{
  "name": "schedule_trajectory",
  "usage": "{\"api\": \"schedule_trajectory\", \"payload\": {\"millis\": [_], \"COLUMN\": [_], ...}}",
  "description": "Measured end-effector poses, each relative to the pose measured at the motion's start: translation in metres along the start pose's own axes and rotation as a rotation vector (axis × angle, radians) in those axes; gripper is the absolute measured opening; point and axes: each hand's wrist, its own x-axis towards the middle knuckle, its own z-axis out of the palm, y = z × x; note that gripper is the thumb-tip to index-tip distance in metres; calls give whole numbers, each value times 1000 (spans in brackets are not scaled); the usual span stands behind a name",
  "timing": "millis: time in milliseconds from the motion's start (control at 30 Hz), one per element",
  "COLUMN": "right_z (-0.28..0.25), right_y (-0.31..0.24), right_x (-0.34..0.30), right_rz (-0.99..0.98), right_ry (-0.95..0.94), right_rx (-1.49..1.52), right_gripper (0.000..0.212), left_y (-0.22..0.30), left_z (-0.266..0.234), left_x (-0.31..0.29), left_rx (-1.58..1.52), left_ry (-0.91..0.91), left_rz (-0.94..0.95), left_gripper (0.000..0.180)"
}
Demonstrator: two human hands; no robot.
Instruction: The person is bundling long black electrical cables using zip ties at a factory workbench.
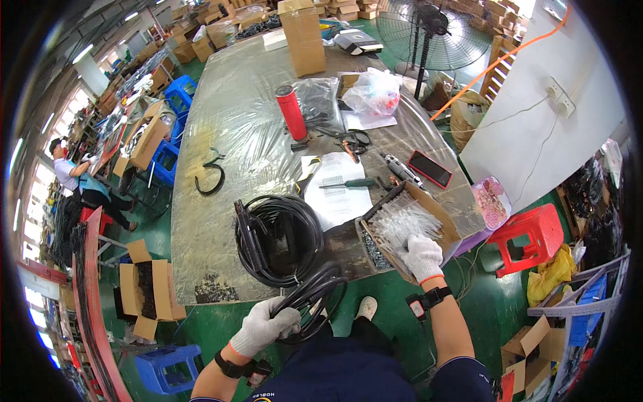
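My left hand (266, 327), in a white knit glove, is closed around a bundle of looped black cable (320, 295) at the table's near edge. A larger coil of black cable (305, 221) lies on the table just beyond it. My right hand (422, 257), gloved the same way, dips into an open cardboard box (439, 216) of thin, translucent white cable ties (408, 220). Its fingers are curled down against the ties, and whatever is between the fingertips is hidden. Beside the box, a green-handled screwdriver (358, 183) rests on a printed sheet (338, 204).
On the plastic-covered table (221, 120) stand a red can (291, 112) and a tall carton (303, 40). A phone (430, 168) lies to the right, near a grey tool (400, 167). A red stool (529, 238), a blue stool (167, 368) and a fan (432, 23) surround it. A person (77, 177) works at far left.
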Motion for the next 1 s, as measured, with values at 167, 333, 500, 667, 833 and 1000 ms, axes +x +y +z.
{"api": "schedule_trajectory", "payload": {"millis": [167, 333, 500, 667, 833, 1000], "right_z": [5, 0, 11, -7, -8, -9], "right_y": [2, -9, 4, 8, 20, 26], "right_x": [3, -3, 3, -8, -13, -15], "right_rz": [-3, -4, -45, -27, -66, -92], "right_ry": [43, 29, 30, 58, 106, 162], "right_rx": [214, 104, 198, 269, 347, 380], "right_gripper": [31, 33, 32, 34, 35, 27], "left_y": [-8, -8, -8, -4, 6, 16], "left_z": [-3, 1, -5, -10, -8, -2], "left_x": [-15, -20, -24, -31, -32, -31], "left_rx": [-76, -37, -50, 2, -54, -50], "left_ry": [54, 64, 46, 87, 86, 95], "left_rz": [49, 40, 92, 71, 103, 125], "left_gripper": [17, 15, 13, 23, 24, 24]}}
